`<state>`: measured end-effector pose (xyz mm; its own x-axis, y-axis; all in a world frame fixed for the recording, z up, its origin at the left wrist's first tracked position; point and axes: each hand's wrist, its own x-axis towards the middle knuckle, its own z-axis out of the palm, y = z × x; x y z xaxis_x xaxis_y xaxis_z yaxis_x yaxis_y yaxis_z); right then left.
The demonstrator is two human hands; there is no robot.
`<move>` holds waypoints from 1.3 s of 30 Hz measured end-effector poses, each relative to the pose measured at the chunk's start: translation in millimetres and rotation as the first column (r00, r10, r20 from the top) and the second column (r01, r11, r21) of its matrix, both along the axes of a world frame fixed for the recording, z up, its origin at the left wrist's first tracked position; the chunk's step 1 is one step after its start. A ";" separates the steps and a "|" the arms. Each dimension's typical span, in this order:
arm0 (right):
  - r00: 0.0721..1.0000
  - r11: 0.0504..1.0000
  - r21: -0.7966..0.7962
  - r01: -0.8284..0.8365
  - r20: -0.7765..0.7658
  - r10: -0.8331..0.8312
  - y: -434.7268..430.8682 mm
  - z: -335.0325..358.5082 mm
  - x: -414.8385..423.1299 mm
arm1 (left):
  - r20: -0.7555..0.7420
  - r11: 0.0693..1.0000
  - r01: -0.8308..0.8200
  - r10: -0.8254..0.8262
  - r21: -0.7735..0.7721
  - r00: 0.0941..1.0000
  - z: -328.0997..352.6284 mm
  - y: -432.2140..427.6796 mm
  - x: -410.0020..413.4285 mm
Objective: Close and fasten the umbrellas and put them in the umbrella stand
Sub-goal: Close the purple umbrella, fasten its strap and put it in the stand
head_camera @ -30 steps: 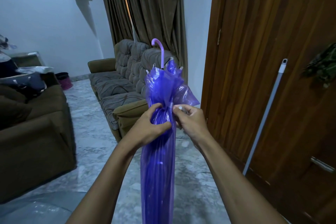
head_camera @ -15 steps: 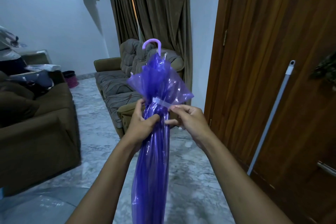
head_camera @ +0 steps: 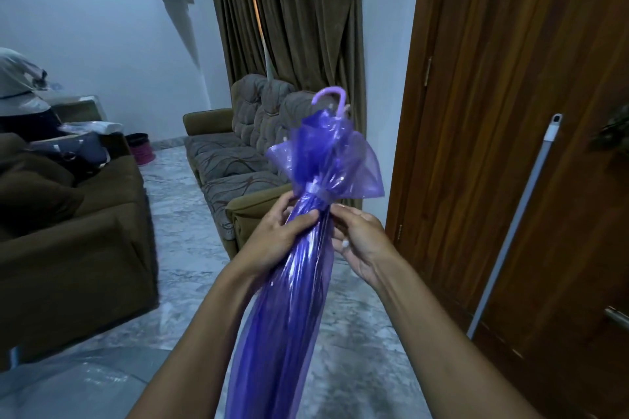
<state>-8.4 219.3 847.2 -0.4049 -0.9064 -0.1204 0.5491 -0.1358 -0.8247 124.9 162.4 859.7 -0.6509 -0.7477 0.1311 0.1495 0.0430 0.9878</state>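
A folded translucent purple umbrella (head_camera: 289,299) stands upright in front of me, its lilac hooked handle (head_camera: 332,97) pointing up and away. A pale strap (head_camera: 316,190) is wrapped around the gathered canopy just above my hands. My left hand (head_camera: 279,238) grips the folded canopy right below the strap. My right hand (head_camera: 360,241) is beside the umbrella on its right, fingertips touching the fabric under the strap. No umbrella stand is in view.
A wooden door (head_camera: 510,146) fills the right side, with a white pole (head_camera: 514,224) leaning on it. A patterned sofa (head_camera: 238,160) stands ahead under brown curtains (head_camera: 289,27). A brown armchair (head_camera: 68,231) sits on the left. A person (head_camera: 17,85) stands at the far left. The floor is marble.
The strap now sits wrapped around the canopy above my hands. My right hand has come off the strap and dropped lower. The view has shifted right.
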 end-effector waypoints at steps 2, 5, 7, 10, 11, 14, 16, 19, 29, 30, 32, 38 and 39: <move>0.999 0.998 -0.028 0.049 0.025 -0.048 -1.5 -0.9 -0.2 | 0.155 0.959 -0.096 0.141 -0.267 0.978 1.5 1.0 -2.7; 0.993 0.992 -0.055 0.116 -0.013 -0.117 1.6 3.6 -6.0 | 0.298 0.775 -0.228 0.471 -0.589 0.830 3.6 -5.7 -0.2; 0.982 0.985 -0.059 0.159 -0.095 -0.164 5.2 11.7 -6.9 | 0.131 0.775 -0.303 0.441 -0.554 0.888 4.6 -4.9 1.0; 0.954 0.975 -0.048 0.219 -0.199 -0.224 7.3 23.5 -2.6 | -0.037 0.752 -0.433 0.480 -0.497 0.877 6.8 7.9 -6.2; 0.942 0.970 -0.048 0.236 -0.234 -0.241 8.3 27.3 -0.6 | -0.044 0.711 -0.452 0.512 -0.539 0.858 7.5 11.4 -8.2; 0.899 0.966 -0.028 0.257 -0.359 -0.249 14.5 34.1 2.7 | 0.075 0.712 -0.382 0.519 -0.588 0.851 3.3 14.5 -11.3; 0.869 0.963 -0.029 0.268 -0.424 -0.255 17.1 34.5 2.9 | 0.181 0.820 -0.314 0.442 -0.478 0.879 2.3 13.6 -11.4; 0.835 0.970 -0.033 0.240 -0.503 -0.224 17.8 33.8 1.9 | 0.243 0.894 -0.206 0.319 -0.397 0.916 2.0 13.9 -8.1; 0.948 0.992 -0.048 0.117 -0.293 -0.126 17.6 29.3 -3.9 | -0.174 0.963 -0.267 0.268 0.029 0.948 12.4 12.5 0.2; 0.947 0.995 -0.019 0.103 -0.304 -0.103 17.6 27.8 -4.3 | -0.201 0.966 -0.246 0.257 0.077 0.945 11.8 13.4 1.4; 0.978 1.000 0.003 0.009 -0.209 -0.008 17.1 29.1 -3.4 | -0.255 0.970 -0.177 0.215 0.165 0.943 11.2 14.6 3.8; 0.995 0.997 -0.070 0.013 -0.100 -0.020 10.8 33.8 -5.0 | 0.028 0.985 -0.169 0.170 -0.021 0.985 19.6 7.6 6.4; 0.989 0.997 -0.062 0.045 -0.140 -0.053 9.9 32.7 -5.0 | 0.131 0.969 -0.208 0.225 -0.133 0.966 21.9 3.4 7.2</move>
<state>-13.4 229.1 879.9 -0.4580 -0.8889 -0.0061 0.4186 -0.2096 -0.8837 132.1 165.8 881.6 -0.4936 -0.8579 0.1428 -0.0195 0.1751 0.9844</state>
